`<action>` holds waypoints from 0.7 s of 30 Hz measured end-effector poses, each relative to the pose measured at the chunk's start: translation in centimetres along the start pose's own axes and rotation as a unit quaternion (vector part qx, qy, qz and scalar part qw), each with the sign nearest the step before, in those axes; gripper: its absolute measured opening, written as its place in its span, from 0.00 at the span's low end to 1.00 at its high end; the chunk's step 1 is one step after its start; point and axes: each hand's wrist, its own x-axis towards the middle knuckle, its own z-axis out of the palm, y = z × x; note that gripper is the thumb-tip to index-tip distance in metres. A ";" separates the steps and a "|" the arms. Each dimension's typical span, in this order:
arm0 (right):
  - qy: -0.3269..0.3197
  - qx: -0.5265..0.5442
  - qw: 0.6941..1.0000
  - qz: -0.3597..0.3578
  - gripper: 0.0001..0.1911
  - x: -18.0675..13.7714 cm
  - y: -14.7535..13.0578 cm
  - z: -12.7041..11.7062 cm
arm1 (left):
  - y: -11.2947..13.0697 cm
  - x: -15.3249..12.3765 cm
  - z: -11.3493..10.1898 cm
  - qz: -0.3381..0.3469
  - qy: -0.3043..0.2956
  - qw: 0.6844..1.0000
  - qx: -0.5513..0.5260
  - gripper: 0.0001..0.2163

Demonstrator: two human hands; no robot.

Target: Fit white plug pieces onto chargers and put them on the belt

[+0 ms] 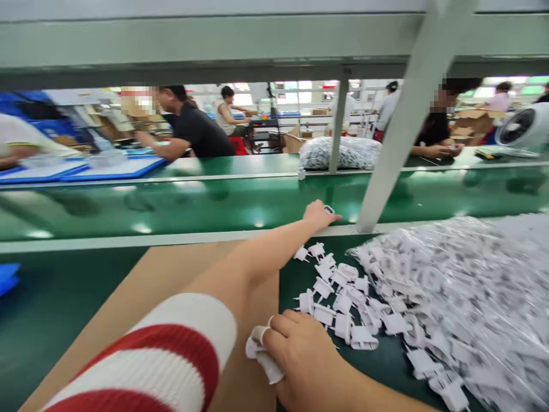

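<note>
Stretched far forward over the green conveyor belt (231,197), my left hand (319,215) has its fingers closed on a small white plug piece (329,210) with a dark face. Most of that piece is hidden by the fingers. My right hand (302,355) is closed on a crumpled white cloth (266,357), above the right edge of a brown cardboard sheet (244,366). Just beyond and to the right of it lie several loose white plug housings (343,326) with metal pins, scattered on the dark green table (287,286).
A clear plastic bag (463,274) spills more white plugs at right. A slanted grey post (398,126) and an overhead beam (193,46) frame the belt. Across it, a person in black (197,129) works near blue-edged trays (115,169); another bag (317,153) lies there.
</note>
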 end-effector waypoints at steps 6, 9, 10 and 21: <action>0.033 -0.002 0.999 0.017 0.11 -0.3 0.6 0.6 | -1.2 0.5 0.1 0.048 -0.017 0.999 0.002 0.23; 0.008 -0.003 0.999 0.051 0.10 -0.3 0.6 0.6 | -3.3 -2.0 -2.2 0.144 -0.024 0.989 -0.003 0.27; -0.002 -0.001 0.998 0.062 0.11 -0.3 0.6 0.6 | -4.3 -3.3 -3.2 0.174 -0.027 0.984 -0.005 0.29; 0.178 -0.028 0.982 0.055 0.16 -0.8 1.5 -2.4 | -16.8 -21.4 -12.1 0.248 0.050 0.961 -0.108 0.26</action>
